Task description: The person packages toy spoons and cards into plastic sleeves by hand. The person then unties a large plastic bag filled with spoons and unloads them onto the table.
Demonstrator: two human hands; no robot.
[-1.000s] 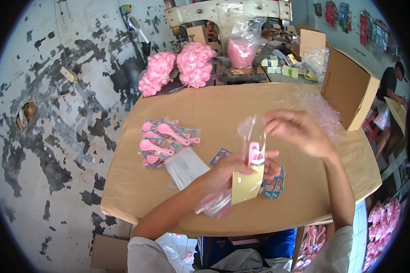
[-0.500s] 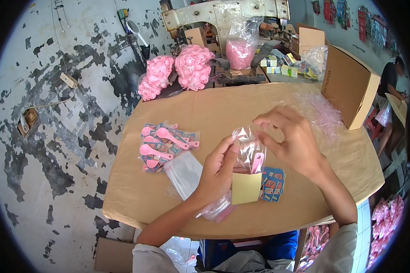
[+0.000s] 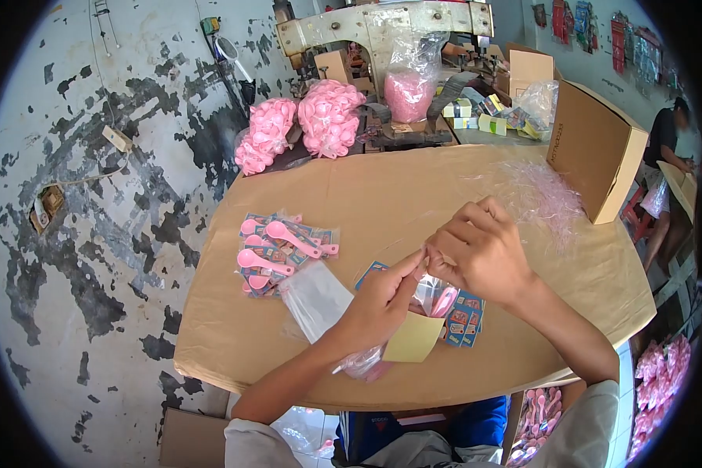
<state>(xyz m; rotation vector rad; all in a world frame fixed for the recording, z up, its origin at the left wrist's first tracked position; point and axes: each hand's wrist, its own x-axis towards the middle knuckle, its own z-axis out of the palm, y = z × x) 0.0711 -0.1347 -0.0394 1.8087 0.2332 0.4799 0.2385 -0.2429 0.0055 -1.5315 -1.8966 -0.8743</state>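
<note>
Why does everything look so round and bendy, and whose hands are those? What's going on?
There's no robot here! A camera worn on a person's head looks forward and down; its picture curves at the edges. The person's left hand and right hand are bare, pinching the top of a clear bag. A yellow card and a pink piece, probably a spoon's handle, seem to be inside. On the brown table lie packed pink spoons, empty-looking bags, blue cards and a big box.
</note>
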